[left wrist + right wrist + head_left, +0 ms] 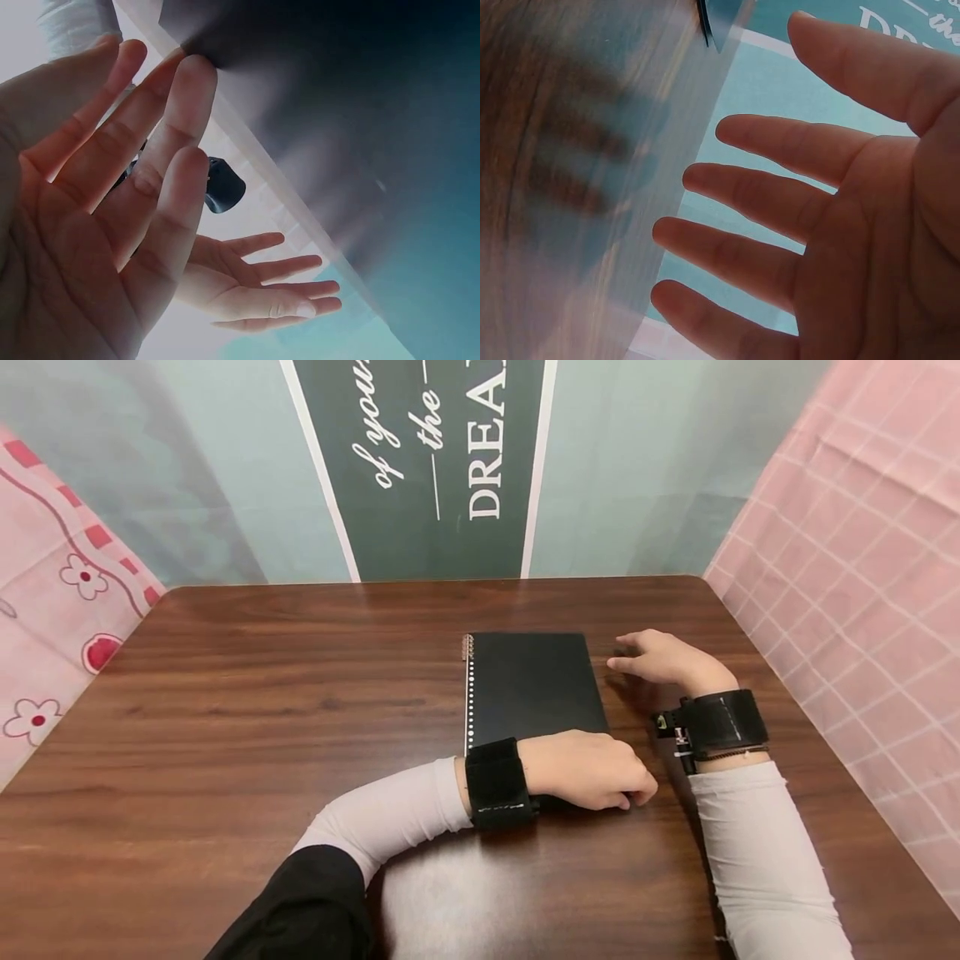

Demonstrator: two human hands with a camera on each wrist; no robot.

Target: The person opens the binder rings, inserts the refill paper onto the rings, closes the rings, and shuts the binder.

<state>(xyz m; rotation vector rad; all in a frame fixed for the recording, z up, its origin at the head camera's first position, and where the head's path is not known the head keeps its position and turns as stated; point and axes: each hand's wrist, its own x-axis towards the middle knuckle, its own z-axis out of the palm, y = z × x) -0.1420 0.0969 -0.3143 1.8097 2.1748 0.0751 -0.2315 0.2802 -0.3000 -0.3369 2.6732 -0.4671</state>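
A black notebook (pixel 534 683) lies on the table, a row of white holes down its left side and a small coppery coil (pixel 468 647) at the far end of that side. My left hand (pixel 588 768) reaches across its near edge and hides part of it. In the left wrist view, the left hand's fingers (pixel 191 97) are mostly straight and hold nothing; one fingertip seems to meet the dark surface. To the right of the notebook, apart from it, hovers my right hand (pixel 667 662). Its fingers (pixel 742 187) are spread, with nothing between them.
Brown wooden table (pixel 247 710) extends widely to the left of the notebook. A printed cloth (pixel 442 468) hangs behind the far edge. Pink cloths stand at the left (pixel 52 635) and the right (pixel 870 568). Each wrist wears a black strap (pixel 498 785).
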